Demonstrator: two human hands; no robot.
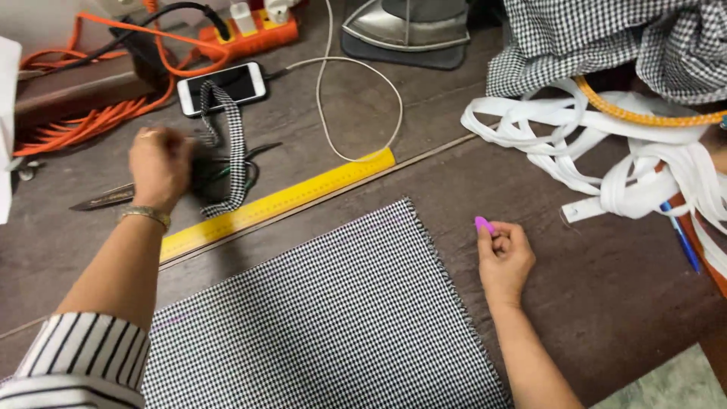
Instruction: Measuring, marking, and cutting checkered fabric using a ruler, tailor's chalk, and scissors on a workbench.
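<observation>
Seen from above on a dark wooden tabletop [606, 295]: left hand [159, 167], blurred, closed over black scissors [227, 170] beside a checked fabric strip [231, 148] and yellow ruler [280, 203]. Right hand [503, 257] curled narrow, pinching a purple chalk piece [484, 224], just beside the edge of a checked cloth [333, 318] lying flat. Behind: phone [222, 87], orange power strip [254, 34], iron [409, 26], white tape [606, 151].

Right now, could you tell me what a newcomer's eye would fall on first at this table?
The black-and-white checked cloth lies flat at the front of the table, with a yellow ruler slanting along its far edge. The right hand holds a purple chalk piece beside the cloth, and the left hand reaches the scissors near an orange cable.
</observation>
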